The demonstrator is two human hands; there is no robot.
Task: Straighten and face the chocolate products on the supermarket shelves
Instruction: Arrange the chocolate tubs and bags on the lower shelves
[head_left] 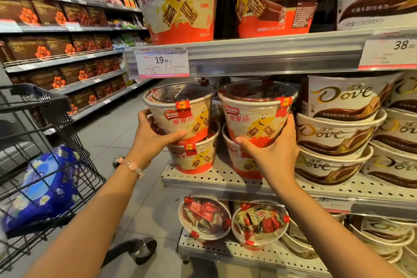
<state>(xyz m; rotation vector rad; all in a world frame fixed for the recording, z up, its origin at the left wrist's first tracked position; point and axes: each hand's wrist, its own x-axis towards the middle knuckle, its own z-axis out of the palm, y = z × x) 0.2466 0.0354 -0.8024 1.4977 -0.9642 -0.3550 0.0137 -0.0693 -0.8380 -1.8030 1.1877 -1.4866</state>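
Head view: my left hand and right hand each curl around a top wafer tub; I'm facing them, and next likely comes squaring.

A white paper price tag on the grey metal shelf edge above my hands reads "19.90". Farther right, a second white price tag reads "38.00". The white and brown round chocolate tubs stacked on the right carry the gold brand name "Dove". Brown cardboard boxes along the left aisle show "28". Other print is Chinese.
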